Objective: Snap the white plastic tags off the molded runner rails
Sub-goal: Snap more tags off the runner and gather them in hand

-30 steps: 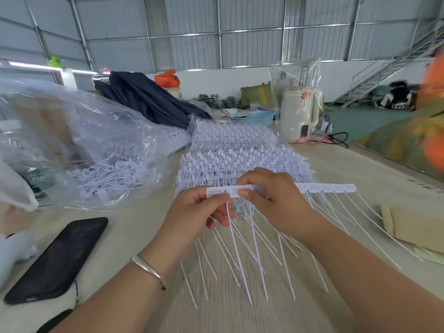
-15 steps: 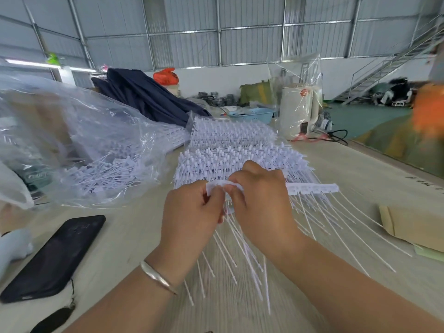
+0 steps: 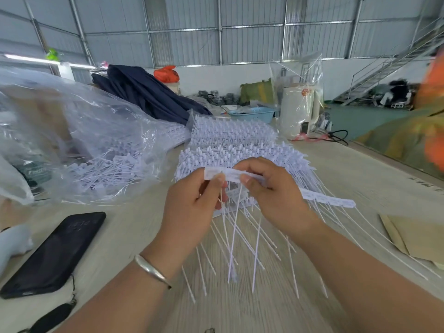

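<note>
Tags on a white runner rail (image 3: pixel 326 199) hang between both hands above the middle of the table (image 3: pixel 360 169), their thin tails drooping toward the near edge. The left hand (image 3: pixel 192 207) pinches the rail's left end, thumb on top and fingers (image 3: pixel 222 197) curled beneath, and a few loose tails appear to be gathered in the same grip. The right hand (image 3: pixel 271 188) pinches the rail just beside it, thumb tip pressed on the strip, with the rest of the rail jutting out past the knuckles toward the right edge. Holding so close together probably gives a short, stiff span to bend, so each tag (image 3: pixel 236 227) can break at its neck rather than flexing the whole strip.

Behind the hands, toward the far edge, lies a stack of unworked rails (image 3: pixel 240 150), set where the next one is easy to reach. At the left edge a clear plastic bag (image 3: pixel 84 140) holds a heap of tags, likely the finished ones. A black phone (image 3: pixel 55 253) lies at the near left corner, and brown paper envelopes (image 3: pixel 408 234) rest by the right edge. A silver bangle (image 3: pixel 150 270) circles the left wrist.
</note>
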The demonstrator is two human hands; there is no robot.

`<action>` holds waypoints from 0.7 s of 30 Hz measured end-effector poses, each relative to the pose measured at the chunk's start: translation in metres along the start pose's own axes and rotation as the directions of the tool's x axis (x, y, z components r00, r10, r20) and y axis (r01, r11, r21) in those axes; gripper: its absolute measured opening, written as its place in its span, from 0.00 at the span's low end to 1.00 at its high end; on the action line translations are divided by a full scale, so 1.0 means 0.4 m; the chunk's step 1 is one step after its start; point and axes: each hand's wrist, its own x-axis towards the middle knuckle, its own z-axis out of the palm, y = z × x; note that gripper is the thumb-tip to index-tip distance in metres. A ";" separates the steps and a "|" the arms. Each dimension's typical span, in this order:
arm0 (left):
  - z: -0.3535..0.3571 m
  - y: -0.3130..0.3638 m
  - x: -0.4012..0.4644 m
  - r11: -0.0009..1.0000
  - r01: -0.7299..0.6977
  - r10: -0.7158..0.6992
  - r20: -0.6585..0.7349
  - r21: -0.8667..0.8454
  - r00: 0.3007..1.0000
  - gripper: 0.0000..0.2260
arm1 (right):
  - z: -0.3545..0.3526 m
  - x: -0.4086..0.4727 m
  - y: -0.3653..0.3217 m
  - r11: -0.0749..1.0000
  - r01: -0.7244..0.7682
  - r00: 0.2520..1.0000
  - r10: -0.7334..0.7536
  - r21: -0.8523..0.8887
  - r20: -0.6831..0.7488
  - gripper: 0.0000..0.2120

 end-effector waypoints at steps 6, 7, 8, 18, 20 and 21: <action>-0.008 -0.004 0.011 0.867 0.274 -0.250 0.113 -0.416 0.962 0.12 | -0.011 0.001 0.021 0.992 0.029 1.000 -0.029 -0.122 0.001 0.05; -0.011 -0.002 0.012 0.830 0.311 -0.272 0.151 -0.462 0.950 0.12 | -0.011 0.001 0.024 0.991 0.029 1.000 -0.027 -0.132 0.013 0.06; -0.012 0.000 0.011 0.790 0.352 -0.289 0.201 -0.502 0.936 0.11 | -0.011 0.000 0.026 0.992 0.025 0.999 -0.022 -0.124 0.027 0.07; -0.003 0.001 0.015 0.218 0.677 -0.203 0.646 -0.703 0.736 0.08 | -0.018 0.005 0.037 0.934 -0.078 0.994 0.045 0.348 0.100 0.04; -0.002 -0.002 0.018 0.281 0.637 -0.265 0.580 -0.718 0.770 0.08 | -0.024 0.008 0.039 0.926 -0.092 0.994 0.065 0.366 0.085 0.04; -0.001 -0.003 0.020 0.331 0.612 -0.300 0.534 -0.718 0.790 0.07 | -0.027 0.009 0.038 0.930 -0.085 0.996 0.067 0.358 0.063 0.04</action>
